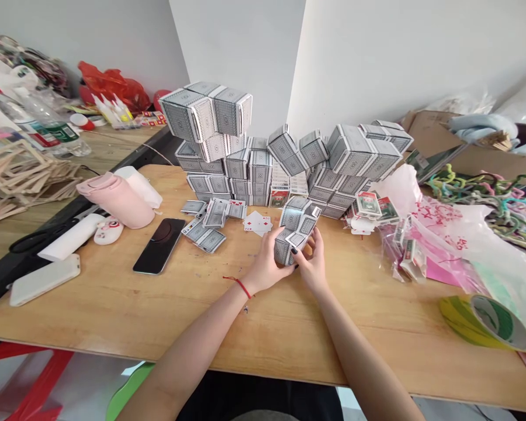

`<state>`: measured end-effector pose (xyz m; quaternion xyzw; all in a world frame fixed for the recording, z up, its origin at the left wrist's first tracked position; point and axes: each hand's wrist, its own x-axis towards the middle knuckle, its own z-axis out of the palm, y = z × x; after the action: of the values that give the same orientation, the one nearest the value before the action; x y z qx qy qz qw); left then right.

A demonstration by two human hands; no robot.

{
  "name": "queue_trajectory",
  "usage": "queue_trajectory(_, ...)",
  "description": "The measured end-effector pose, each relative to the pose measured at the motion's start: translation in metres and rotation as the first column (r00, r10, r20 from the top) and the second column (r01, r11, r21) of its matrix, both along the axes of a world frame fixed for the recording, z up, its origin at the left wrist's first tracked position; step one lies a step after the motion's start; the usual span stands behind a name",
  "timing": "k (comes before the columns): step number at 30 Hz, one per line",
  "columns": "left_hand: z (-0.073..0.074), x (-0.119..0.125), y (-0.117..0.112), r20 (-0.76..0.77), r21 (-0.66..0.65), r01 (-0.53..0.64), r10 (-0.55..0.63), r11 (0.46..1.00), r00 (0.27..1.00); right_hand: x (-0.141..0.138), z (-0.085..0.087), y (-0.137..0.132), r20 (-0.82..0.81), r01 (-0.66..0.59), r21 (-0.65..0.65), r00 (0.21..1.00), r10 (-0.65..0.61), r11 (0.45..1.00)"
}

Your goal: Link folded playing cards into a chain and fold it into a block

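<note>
Both hands grip a block of folded playing cards (293,215) with grey patterned backs, tilted above the table's middle. My left hand (268,264) is wrapped round its left side, a red string on the wrist. My right hand (311,263) holds the right side, its dark-nailed thumb on the near face. Just behind lie face-up diamond cards (258,223). To the left are loose folded cards (206,237). Farther back, card cubes are piled in a left stack (208,158) and a right stack (355,155), with card packs (284,190) between them.
On the left lie a black phone (160,245), a white power bank (46,280) and a pink cup-like item (120,202). Card boxes (368,204), plastic wrapping (447,234) and a yellow-green tape roll (486,320) are on the right. A wall rises behind the stacks.
</note>
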<state>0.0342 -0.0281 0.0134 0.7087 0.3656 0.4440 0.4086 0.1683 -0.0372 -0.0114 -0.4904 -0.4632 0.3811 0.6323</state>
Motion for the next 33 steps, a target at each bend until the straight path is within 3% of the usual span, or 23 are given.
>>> queue_trajectory(12, -0.005, 0.001, 0.001, 0.018, -0.031, -0.057, 0.058, 0.998, 0.998, 0.004, 0.000, 0.002, 0.002, -0.069, 0.036, 0.998, 0.069, 0.997)
queue_trajectory(20, -0.015, 0.001, 0.004, -0.085, 0.122, -0.111, 0.122, 0.986, 0.989, 0.004, -0.001, 0.003, -0.010, -0.086, 0.020, 0.996, 0.086, 0.996)
queue_trajectory(26, -0.009, -0.004, 0.005, -0.192, 0.182, -0.082, 0.118, 0.980, 0.974, 0.006, -0.003, 0.004, -0.043, -0.116, -0.004, 0.992, 0.115, 0.993)
queue_trajectory(33, -0.019, -0.007, 0.008, -0.374, 0.308, -0.021, 0.141, 0.951, 0.916, 0.005, -0.006, 0.005, -0.095, -0.145, 0.007, 0.985, 0.145, 0.989)
